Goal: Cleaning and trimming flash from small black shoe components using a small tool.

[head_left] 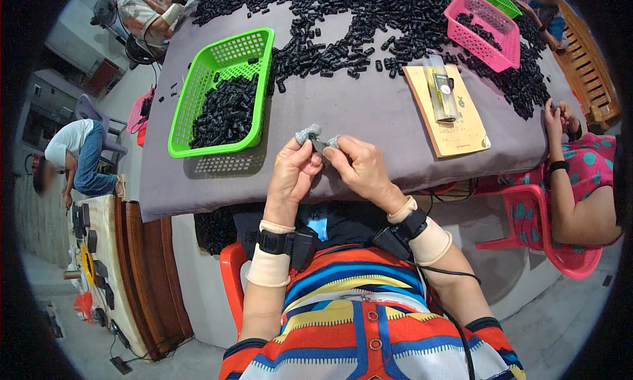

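Note:
My left hand (292, 174) and my right hand (364, 171) meet just over the near edge of the table, in front of my body. Grey wrapping covers a fingertip on each. A small black piece (318, 145) sits between them, pinched by the left fingers and touched by the right thumb and forefinger, which are closed together. Whether the right fingers also grip something smaller cannot be made out. To the left of my hands stands a green plastic basket (177, 137), part filled with small black cylindrical pieces (227, 110).
Many like pieces (343, 50) cover the far side of the grey-covered table (349, 110). A yellowish pad (461, 133) with a clear plastic case (440, 90) on it lies to the right. Beyond is a pink basket (498, 58). Other people sit around the table.

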The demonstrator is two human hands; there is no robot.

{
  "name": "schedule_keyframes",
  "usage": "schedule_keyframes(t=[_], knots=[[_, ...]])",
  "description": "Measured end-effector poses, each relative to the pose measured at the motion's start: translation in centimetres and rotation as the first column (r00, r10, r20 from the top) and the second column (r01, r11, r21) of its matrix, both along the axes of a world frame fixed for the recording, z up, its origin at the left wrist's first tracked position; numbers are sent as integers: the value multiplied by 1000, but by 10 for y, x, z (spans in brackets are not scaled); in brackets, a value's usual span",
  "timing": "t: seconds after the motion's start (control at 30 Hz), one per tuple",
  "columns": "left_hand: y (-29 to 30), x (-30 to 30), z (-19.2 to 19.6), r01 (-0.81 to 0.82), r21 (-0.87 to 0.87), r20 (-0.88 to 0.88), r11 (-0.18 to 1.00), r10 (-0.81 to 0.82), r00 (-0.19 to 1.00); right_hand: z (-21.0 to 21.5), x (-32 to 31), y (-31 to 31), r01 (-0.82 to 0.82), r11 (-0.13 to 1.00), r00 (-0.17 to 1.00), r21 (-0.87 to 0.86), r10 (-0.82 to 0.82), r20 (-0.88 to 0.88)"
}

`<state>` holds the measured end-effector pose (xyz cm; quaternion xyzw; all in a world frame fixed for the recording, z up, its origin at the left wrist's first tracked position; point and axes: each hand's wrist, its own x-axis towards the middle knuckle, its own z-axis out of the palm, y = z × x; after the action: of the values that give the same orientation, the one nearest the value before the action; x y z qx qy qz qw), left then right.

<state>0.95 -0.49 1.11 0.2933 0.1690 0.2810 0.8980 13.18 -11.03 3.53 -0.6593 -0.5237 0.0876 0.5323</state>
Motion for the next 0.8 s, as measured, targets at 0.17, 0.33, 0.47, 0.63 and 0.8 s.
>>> schedule_keyframes(t=[0.17, 0.33, 0.47, 0.63, 0.8], knots=[[-2, 1, 5, 1, -19, -21, 1000, -2, 1000, 0, -2, -1, -4, 1000, 995, -23, 6, 103], [-2, 1, 4, 10, -39, -21, 999, -11, 1000, -2, -3, 0, 7, 1000, 991, -15, -5, 136], [-4, 1, 7, 6, -38, -19, 999, -7, 1000, -1, -4, 0, 5, 1000, 990, -2, -5, 137], [-3, 1, 3, 33, -13, -7, 999, -33, 999, -3, -4, 1, 14, 1000, 989, -3, -13, 147], [-3, 1, 4, 33, -9, -17, 999, -33, 999, -1, -5, 1, 15, 1000, 988, -10, -14, 156]])
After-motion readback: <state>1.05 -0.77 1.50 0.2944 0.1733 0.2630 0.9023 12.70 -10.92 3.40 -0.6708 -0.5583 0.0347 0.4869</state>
